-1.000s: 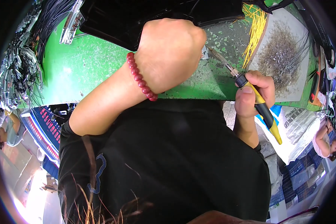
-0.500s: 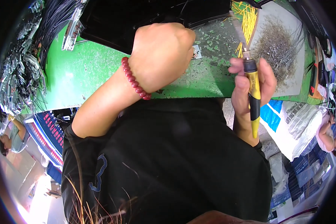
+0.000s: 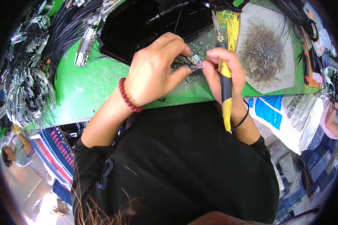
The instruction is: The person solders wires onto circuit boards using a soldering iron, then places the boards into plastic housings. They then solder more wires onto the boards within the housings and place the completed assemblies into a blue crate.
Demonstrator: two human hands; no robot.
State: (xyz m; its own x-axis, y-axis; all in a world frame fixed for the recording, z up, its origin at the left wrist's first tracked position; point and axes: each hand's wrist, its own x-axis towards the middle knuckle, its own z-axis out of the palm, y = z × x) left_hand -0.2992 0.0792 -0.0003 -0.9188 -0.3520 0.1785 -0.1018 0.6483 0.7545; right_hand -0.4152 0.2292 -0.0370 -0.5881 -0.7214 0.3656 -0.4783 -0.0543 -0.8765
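Note:
A yellow-and-black soldering iron (image 3: 225, 84) lies across my right hand (image 3: 234, 73), its metal tip pointing away from me over the bench. The thumb and forefinger of that hand come close to a small white circuit board (image 3: 196, 61); I cannot tell whether they touch it. My left hand (image 3: 154, 71), with a red bead bracelet (image 3: 124, 95) at the wrist, curls around thin black wires (image 3: 181, 62) beside the board. Its thumb and forefinger stand apart on either side of the wires, and its other fingers are hidden.
A black tray-like panel (image 3: 139, 28) covers the back of the green bench (image 3: 73, 92). Yellow wires (image 3: 233, 28) lie beyond the iron, next to a pale sheet (image 3: 281, 80) heaped with dark scraps. Metal-cased parts (image 3: 28, 86) and black cables (image 3: 65, 28) crowd the left.
My right hand has moved left with the soldering iron, toward the small board. My left hand has turned and its fingers have opened out from a fist-like shape, showing the black wires.

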